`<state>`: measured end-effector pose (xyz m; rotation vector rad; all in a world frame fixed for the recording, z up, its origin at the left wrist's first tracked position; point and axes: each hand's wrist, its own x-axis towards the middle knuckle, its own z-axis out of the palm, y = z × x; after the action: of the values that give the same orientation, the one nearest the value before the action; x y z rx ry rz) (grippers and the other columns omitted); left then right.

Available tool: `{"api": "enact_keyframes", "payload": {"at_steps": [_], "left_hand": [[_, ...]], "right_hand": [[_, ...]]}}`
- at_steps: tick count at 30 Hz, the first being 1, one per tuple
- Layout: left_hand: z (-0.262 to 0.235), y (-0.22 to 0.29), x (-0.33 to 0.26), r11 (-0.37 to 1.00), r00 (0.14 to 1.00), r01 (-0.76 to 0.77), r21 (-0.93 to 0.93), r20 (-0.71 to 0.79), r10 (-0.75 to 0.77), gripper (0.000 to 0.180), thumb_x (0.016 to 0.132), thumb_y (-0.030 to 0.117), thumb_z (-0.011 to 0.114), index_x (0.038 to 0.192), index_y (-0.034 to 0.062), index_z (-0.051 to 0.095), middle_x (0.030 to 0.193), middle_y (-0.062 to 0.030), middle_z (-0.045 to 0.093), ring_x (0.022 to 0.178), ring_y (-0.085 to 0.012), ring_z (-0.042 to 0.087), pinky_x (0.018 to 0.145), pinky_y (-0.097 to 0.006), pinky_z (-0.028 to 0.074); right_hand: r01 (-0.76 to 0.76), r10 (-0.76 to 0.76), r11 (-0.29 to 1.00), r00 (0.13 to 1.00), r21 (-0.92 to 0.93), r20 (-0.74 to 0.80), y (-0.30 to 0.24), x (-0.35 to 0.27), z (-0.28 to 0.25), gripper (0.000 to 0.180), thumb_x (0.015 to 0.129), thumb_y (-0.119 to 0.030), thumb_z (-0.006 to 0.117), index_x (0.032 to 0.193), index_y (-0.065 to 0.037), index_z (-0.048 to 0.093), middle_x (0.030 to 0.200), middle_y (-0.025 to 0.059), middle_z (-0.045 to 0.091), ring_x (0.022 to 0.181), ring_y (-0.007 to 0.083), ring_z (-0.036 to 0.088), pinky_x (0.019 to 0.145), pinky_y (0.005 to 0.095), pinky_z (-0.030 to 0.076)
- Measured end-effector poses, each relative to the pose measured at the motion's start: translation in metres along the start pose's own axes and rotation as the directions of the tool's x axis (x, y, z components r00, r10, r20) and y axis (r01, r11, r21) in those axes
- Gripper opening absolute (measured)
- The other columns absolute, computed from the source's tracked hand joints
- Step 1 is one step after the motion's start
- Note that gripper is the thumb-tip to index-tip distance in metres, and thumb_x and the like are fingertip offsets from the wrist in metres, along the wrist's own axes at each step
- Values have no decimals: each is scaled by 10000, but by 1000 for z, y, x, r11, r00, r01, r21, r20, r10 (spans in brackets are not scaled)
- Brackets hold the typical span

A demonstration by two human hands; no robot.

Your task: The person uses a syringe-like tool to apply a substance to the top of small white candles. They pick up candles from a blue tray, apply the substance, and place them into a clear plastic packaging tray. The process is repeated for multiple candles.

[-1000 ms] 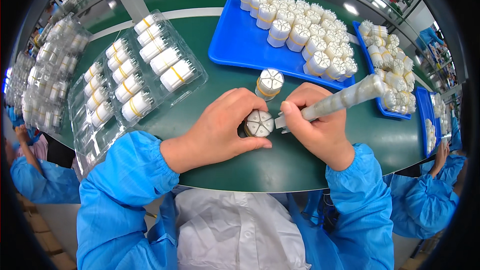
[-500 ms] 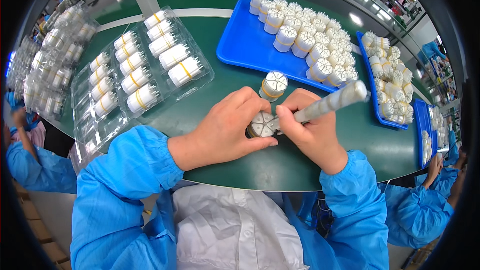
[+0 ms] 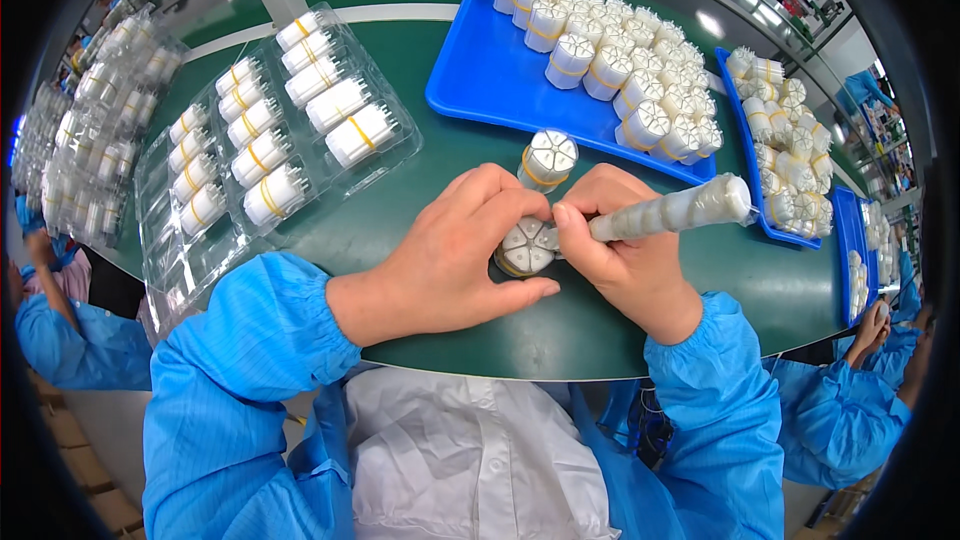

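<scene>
My left hand (image 3: 440,250) curls its thumb and fingers around a round bundle (image 3: 524,250) of white wedge-shaped pieces, its segmented top facing up and a yellow band around its side. Pinched like a pen in my right hand (image 3: 632,258) is a tool with a thick handle (image 3: 672,214) wrapped in pale, shiny tape. The tool's narrow end meets the right edge of the bundle's top; its tip is partly hidden by my fingers. Just beyond my hands a second banded bundle (image 3: 548,160) stands upright on the green table (image 3: 470,335).
A blue tray (image 3: 480,90) at the far side carries many upright bundles. Leftward lies a clear plastic blister tray (image 3: 330,175) with bundles on their sides, near stacked trays (image 3: 100,130). More blue trays (image 3: 770,225) stand at right. Co-workers' blue sleeves (image 3: 840,430) show at both sides.
The tool's handle has swung a little lower and to the right, and its narrow end has shifted slightly at the bundle's edge. My left hand keeps its hold. The whole view has shifted slightly.
</scene>
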<state>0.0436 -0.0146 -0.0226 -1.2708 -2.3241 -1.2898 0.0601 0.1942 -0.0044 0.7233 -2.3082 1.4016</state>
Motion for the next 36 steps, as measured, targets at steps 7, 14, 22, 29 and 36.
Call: {"api": "enact_keyframes", "payload": {"at_steps": [7, 14, 22, 29, 36], "left_hand": [[-1, 7, -2, 995, 995, 97, 24, 28, -98, 602, 753, 102, 829, 1276, 29, 541, 1110, -135, 619, 951, -285, 624, 813, -370, 522], [0, 8, -4, 992, 993, 108, -66, 55, -105, 607, 770, 70, 782, 1314, 20, 519, 1212, -157, 633, 1075, -322, 639, 904, -398, 531], [0, 6, -2, 996, 995, 63, -55, 83, -59, 608, 769, 78, 788, 1312, 18, 524, 1193, -147, 632, 1033, -339, 634, 877, -421, 523], [1, 7, -2, 999, 1000, 14, -41, 7, -14, 623, 770, 136, 832, 1300, 21, 525, 1127, -141, 619, 955, -312, 624, 809, -396, 522], [1, 5, -4, 992, 991, 125, 9, 55, -125, 613, 768, 124, 828, 1287, 19, 519, 1140, -143, 609, 954, -276, 629, 818, -371, 531]], "right_hand": [[-83, 90, 989, 995, 124, -53, 0, -2, 0, 115, 867, -38, 719, 769, -22, 658, 707, 59, 618, 617, 163, 576, 543, 323, 421], [-41, 43, 998, 998, 57, -38, 0, 2, -5, 104, 860, -44, 721, 775, -19, 667, 702, 55, 623, 616, 157, 575, 545, 320, 418], [-61, 64, 996, 997, 62, -46, -1, 0, -4, 99, 860, -48, 722, 781, -22, 669, 706, 59, 619, 615, 172, 578, 549, 329, 424], [-11, 11, 1000, 1000, 3, 21, -1, 1, -2, 111, 871, -51, 723, 787, -16, 660, 752, 73, 625, 664, 186, 595, 575, 335, 444], [-79, 86, 989, 995, 123, -51, -1, 0, -4, 119, 883, -43, 717, 783, -11, 660, 739, 60, 626, 651, 159, 584, 572, 313, 438]]}}
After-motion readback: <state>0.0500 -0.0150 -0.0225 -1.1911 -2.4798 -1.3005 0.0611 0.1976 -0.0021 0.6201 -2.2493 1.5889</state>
